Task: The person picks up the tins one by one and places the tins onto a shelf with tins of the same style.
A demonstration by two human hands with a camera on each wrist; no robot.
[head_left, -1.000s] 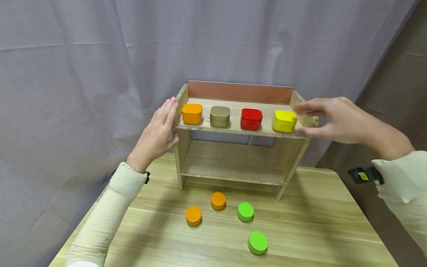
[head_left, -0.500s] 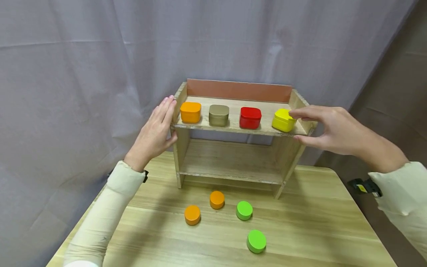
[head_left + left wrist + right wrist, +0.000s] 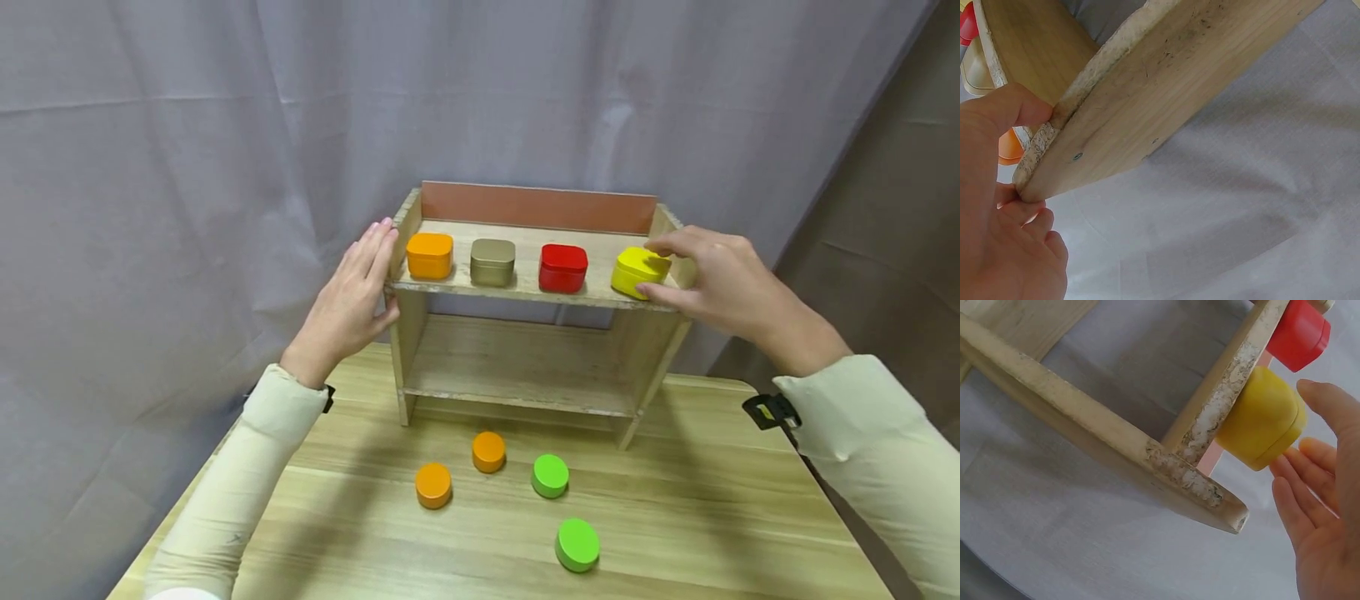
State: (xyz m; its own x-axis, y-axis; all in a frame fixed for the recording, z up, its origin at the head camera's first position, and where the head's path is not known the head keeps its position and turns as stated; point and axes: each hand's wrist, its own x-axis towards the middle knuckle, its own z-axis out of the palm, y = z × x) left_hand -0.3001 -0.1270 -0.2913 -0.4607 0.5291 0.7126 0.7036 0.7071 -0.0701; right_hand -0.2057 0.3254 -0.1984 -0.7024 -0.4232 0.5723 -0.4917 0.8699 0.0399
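A small two-tier wooden shelf (image 3: 517, 354) stands on the table. My left hand (image 3: 341, 300) grips its left side panel near the top, the thumb on the panel's edge in the left wrist view. A yellow lidded box (image 3: 634, 275) sits slightly turned at the right end of the upper tier. My right hand (image 3: 727, 287) pinches its right side, with the thumb at the front corner and the fingers behind. Along the same tier stand a red box (image 3: 562, 269), an olive-gold box (image 3: 492, 263) and an orange box (image 3: 430, 256), spaced apart.
Two orange round pieces (image 3: 433, 486) and two green round pieces (image 3: 577, 545) lie on the wooden table (image 3: 675, 517) before the shelf. A reddish-brown strip (image 3: 536, 207) closes the upper tier's back. A grey curtain (image 3: 225, 167) hangs behind.
My right hand has moved left onto the yellow box, which has turned a little on the tier. My left hand has stayed on the shelf's side.
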